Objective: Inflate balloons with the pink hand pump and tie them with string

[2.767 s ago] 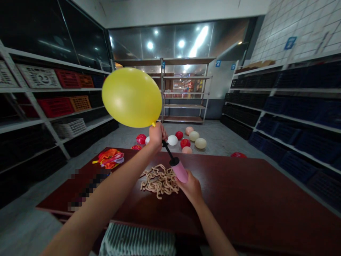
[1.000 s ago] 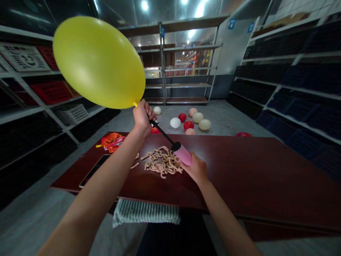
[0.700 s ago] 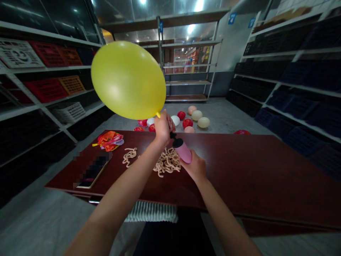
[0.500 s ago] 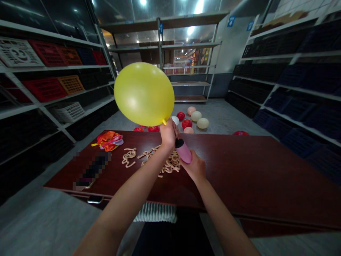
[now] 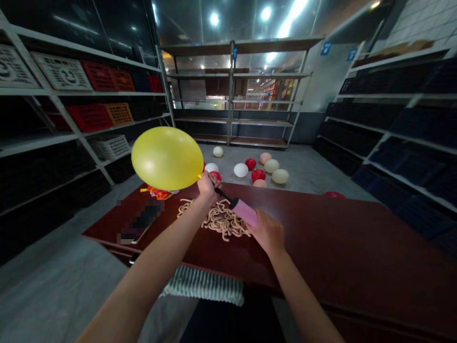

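A blown-up yellow balloon [image 5: 167,157] points off to the left, its neck pinched in my left hand [image 5: 208,186]. The same hand is closed round the nozzle end of a pink and black hand pump [image 5: 246,213]; the nozzle tip is hidden by the fingers. My right hand [image 5: 268,232] is wrapped round the pink barrel. A black rod shows between the barrel and my left hand. Below the pump, a heap of thin beige uninflated long balloons or cords [image 5: 228,221] lies on the dark red table [image 5: 321,238]; I cannot tell which.
Uninflated coloured balloons [image 5: 159,193] and a blurred dark phone-like object [image 5: 143,221] lie at the table's left. Several inflated balloons [image 5: 258,176] rest on the floor beyond. Shelves with crates [image 5: 94,116] stand left; racks line the back and right.
My hands have moved apart, drawing out the pump's black rod. The yellow balloon has moved left and down. The view has shifted, showing more floor balloons.
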A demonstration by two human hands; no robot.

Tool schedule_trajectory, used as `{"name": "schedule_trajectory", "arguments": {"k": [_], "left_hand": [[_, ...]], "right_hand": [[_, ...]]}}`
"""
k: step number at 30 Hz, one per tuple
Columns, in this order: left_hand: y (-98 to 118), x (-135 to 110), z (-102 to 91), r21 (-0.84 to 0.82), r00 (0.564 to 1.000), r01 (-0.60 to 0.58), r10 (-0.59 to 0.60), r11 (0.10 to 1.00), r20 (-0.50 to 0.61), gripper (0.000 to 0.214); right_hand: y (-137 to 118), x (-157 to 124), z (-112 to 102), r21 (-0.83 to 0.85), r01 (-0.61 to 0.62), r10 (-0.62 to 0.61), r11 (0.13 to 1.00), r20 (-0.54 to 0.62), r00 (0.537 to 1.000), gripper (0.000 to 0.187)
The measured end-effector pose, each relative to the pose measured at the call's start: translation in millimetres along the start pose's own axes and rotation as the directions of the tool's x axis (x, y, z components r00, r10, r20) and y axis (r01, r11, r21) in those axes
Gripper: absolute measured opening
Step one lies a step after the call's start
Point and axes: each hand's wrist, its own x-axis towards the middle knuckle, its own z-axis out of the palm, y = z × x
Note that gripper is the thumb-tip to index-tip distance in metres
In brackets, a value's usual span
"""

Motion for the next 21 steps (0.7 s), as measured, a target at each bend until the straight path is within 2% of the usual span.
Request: {"name": "schedule_trajectory", "arguments": {"k": [6,9,11,15,21], "left_hand": [[55.4,2.6,-19.7,-0.003,0.998,-0.049,0.049,0.999,-0.025,0.034],[80.0,-2.9,-20.8,0.020,0.993,-0.118,0.118,0.993,-0.012,0.038],[87.3,-8.3,-16.4,0.032,0.989,-0.142,0.141,0.989,0.043,0.041],[74.9,-19.4,-1.4,0.017,0.978,-0.156,0.152,0.988,0.143,0.047],[11.0,-31.0,17.0,0.026,0.968,-0.152,0.143,0.988,0.205,0.049]], "right_hand": [[-4.2,1.6,-2.0,0.105,0.057,-0.057,0.993,0.004,0.998,0.030],[-5.9,2.2,-1.4,0.190,0.060,-0.068,0.980,0.036,0.997,0.033],[-4.9,1.4,-1.4,0.232,0.050,-0.063,0.972,0.047,0.997,0.035],[1.0,-1.5,-2.6,0.310,-0.005,-0.009,0.951,0.043,0.999,0.035],[5.1,-2.9,-1.2,0.269,-0.120,0.093,0.956,0.112,0.989,0.029]]}}
